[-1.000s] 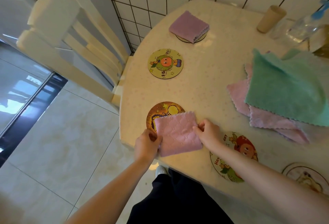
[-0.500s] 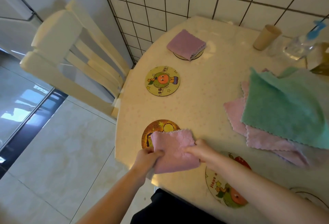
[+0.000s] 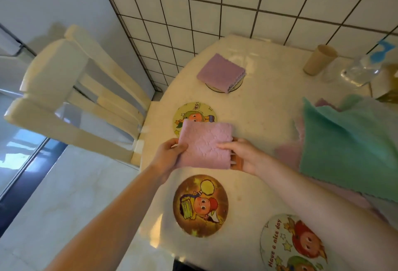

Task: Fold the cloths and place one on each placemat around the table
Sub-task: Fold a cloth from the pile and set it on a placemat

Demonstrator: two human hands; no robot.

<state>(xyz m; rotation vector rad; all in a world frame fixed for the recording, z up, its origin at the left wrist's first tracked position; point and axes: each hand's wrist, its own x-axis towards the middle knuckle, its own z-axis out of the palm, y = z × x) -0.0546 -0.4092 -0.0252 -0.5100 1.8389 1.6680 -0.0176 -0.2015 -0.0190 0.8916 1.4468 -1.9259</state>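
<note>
A folded pink cloth (image 3: 204, 144) hangs between both hands above the table. My left hand (image 3: 170, 152) grips its left edge and my right hand (image 3: 241, 154) its right edge. Its far edge overlaps the yellow round placemat (image 3: 195, 112). Closer to me lies a brown cartoon placemat (image 3: 200, 205), bare, and a white "Have a nice day" placemat (image 3: 290, 245) at the bottom right. At the back, a folded purple cloth (image 3: 221, 72) rests on another round placemat (image 3: 234, 88). A green cloth (image 3: 344, 145) lies unfolded over pink cloths (image 3: 286, 154) on the right.
A cream wooden chair (image 3: 71, 89) stands at the table's left edge. A beige cup (image 3: 318, 59) and a clear spray bottle (image 3: 361, 70) stand at the back right by the tiled wall. The table edge (image 3: 150, 216) runs along the left, over the floor.
Both hands lifted the folded pink cloth off the brown placemat and carried it away from me toward the yellow placemat. The camera moved forward over the table.
</note>
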